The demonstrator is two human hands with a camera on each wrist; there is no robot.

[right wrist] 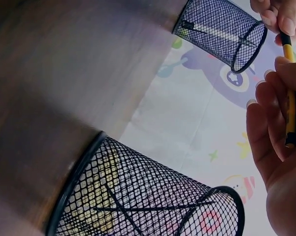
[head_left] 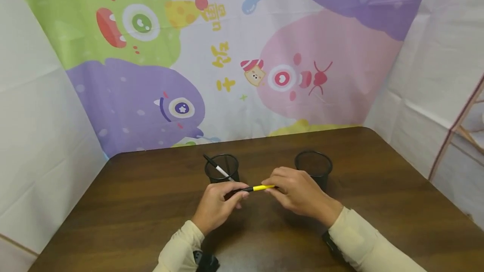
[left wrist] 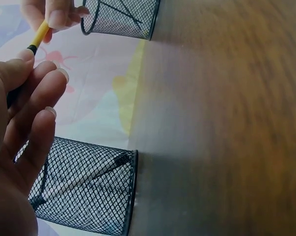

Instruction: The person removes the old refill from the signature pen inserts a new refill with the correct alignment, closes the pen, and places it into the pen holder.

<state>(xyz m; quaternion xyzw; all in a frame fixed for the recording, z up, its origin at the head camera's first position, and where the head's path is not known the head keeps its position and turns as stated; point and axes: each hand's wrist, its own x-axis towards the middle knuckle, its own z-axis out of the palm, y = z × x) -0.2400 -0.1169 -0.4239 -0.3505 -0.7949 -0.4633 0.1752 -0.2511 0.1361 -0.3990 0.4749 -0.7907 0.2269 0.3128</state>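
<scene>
A yellow pen with a black end [head_left: 261,187] is held level between both hands above the table. My left hand [head_left: 216,205] pinches the black end between thumb and fingers. My right hand [head_left: 300,192] grips the yellow barrel, whose far end shows along the palm in the right wrist view. Just behind the left hand stands a black mesh pen cup [left wrist: 89,206]. Leaning in it is a white pen with black ends [head_left: 222,171]. A second black mesh cup [right wrist: 152,172] stands behind the right hand, with dark crossing lines visible through its mesh.
Both cups stand upright on a dark brown wooden table [head_left: 124,205]. A cartoon-printed cloth [head_left: 234,108] hangs along the table's back edge. White cloth panels [head_left: 30,95] rise on both sides. A black band [head_left: 206,261] is on the left wrist.
</scene>
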